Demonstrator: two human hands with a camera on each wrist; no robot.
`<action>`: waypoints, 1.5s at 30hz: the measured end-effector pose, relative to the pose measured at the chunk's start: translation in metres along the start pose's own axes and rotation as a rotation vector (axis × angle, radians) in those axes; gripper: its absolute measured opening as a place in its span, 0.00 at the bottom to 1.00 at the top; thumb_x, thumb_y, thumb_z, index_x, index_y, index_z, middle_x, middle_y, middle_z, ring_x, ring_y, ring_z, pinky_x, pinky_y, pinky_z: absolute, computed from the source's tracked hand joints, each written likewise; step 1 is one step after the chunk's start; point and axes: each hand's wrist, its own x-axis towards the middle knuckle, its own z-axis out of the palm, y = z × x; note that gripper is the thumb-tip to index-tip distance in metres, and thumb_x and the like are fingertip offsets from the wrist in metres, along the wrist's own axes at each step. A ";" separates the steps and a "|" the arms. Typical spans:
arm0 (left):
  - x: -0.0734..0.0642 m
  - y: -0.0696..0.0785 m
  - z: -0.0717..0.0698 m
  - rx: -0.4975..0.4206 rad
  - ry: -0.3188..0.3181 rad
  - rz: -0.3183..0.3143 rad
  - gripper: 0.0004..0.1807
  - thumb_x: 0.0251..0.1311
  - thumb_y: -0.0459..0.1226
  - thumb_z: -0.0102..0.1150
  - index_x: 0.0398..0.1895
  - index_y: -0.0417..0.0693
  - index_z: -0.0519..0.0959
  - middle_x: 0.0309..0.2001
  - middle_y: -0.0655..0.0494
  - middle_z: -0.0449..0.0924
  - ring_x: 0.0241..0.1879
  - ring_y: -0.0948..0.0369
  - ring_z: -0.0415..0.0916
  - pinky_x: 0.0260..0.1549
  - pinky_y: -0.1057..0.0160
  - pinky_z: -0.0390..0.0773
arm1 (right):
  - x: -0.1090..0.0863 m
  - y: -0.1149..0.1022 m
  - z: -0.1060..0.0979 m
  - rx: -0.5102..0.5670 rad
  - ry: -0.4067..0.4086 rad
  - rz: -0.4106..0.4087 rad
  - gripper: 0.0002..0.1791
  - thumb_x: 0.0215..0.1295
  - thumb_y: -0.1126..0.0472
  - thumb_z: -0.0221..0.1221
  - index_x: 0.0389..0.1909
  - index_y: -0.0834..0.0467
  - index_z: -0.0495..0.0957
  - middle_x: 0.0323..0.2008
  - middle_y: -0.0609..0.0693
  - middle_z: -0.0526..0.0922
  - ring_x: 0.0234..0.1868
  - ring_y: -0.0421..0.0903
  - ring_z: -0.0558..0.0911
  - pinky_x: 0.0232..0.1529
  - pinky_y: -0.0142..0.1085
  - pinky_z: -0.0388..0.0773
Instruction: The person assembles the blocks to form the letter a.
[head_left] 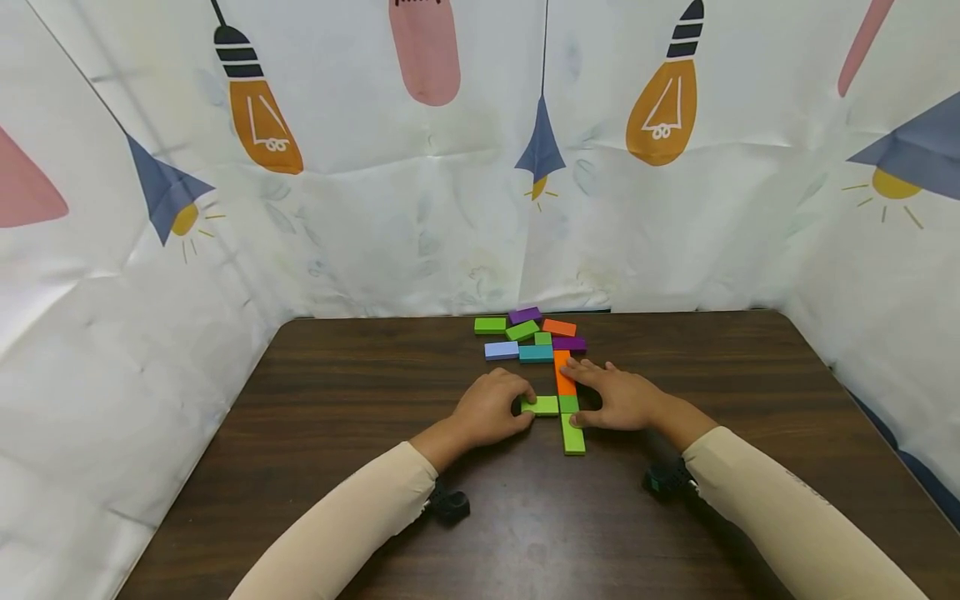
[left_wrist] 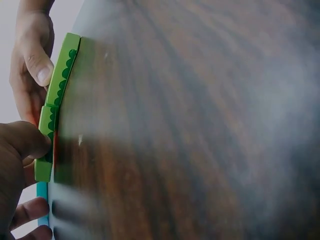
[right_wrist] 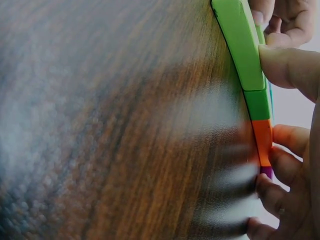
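Observation:
My left hand [head_left: 491,406] pinches a light green block [head_left: 545,406] between thumb and fingers, its far end right at a small green square block [head_left: 568,404]. My right hand [head_left: 626,400] lies spread over a row of blocks. Its thumb [right_wrist: 285,67] touches the near light green block [head_left: 573,440], and its fingertips reach the orange block [head_left: 563,382]. The green square sits between these two, in line with them. In the left wrist view the pinched block [left_wrist: 43,172] overlaps the near green one [left_wrist: 67,60].
Beyond the hands lie a purple block [head_left: 570,343], a teal block [head_left: 536,354], a light blue block [head_left: 501,351] and several more green, orange and purple ones. They sit close together near the far edge of the dark wooden table [head_left: 360,500]. A printed curtain [head_left: 360,242] hangs behind.

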 end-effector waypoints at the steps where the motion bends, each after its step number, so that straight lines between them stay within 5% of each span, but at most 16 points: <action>1: 0.000 0.000 0.001 0.003 -0.001 -0.001 0.08 0.61 0.44 0.70 0.41 0.55 0.86 0.42 0.63 0.86 0.47 0.58 0.77 0.50 0.55 0.78 | 0.000 0.000 0.000 0.002 -0.001 0.001 0.51 0.65 0.28 0.58 0.81 0.51 0.56 0.79 0.50 0.57 0.78 0.56 0.56 0.74 0.61 0.50; 19: 0.002 0.001 0.002 0.012 -0.024 -0.023 0.09 0.62 0.45 0.70 0.42 0.55 0.86 0.44 0.63 0.86 0.49 0.58 0.76 0.51 0.56 0.78 | 0.000 -0.002 -0.001 0.002 -0.013 0.023 0.52 0.64 0.28 0.58 0.82 0.50 0.56 0.79 0.50 0.56 0.78 0.56 0.56 0.74 0.62 0.49; 26: 0.003 -0.001 -0.004 -0.009 -0.047 -0.046 0.18 0.67 0.50 0.64 0.53 0.53 0.83 0.54 0.58 0.82 0.56 0.56 0.74 0.59 0.56 0.74 | 0.000 -0.002 0.000 -0.006 -0.011 0.021 0.52 0.64 0.27 0.58 0.82 0.50 0.56 0.79 0.50 0.57 0.78 0.57 0.56 0.72 0.64 0.51; 36: 0.012 -0.040 -0.023 0.101 0.049 -0.157 0.22 0.72 0.48 0.57 0.63 0.49 0.78 0.64 0.51 0.76 0.66 0.50 0.68 0.64 0.46 0.70 | -0.001 -0.003 -0.001 -0.003 -0.010 0.032 0.53 0.63 0.27 0.58 0.82 0.49 0.55 0.80 0.50 0.56 0.78 0.57 0.56 0.73 0.64 0.51; 45: 0.023 -0.070 -0.034 0.131 -0.079 -0.309 0.31 0.72 0.44 0.50 0.77 0.50 0.65 0.77 0.50 0.60 0.77 0.49 0.51 0.69 0.40 0.61 | -0.001 -0.003 0.000 0.007 -0.011 0.027 0.53 0.63 0.27 0.58 0.82 0.49 0.55 0.80 0.49 0.55 0.79 0.56 0.55 0.73 0.63 0.50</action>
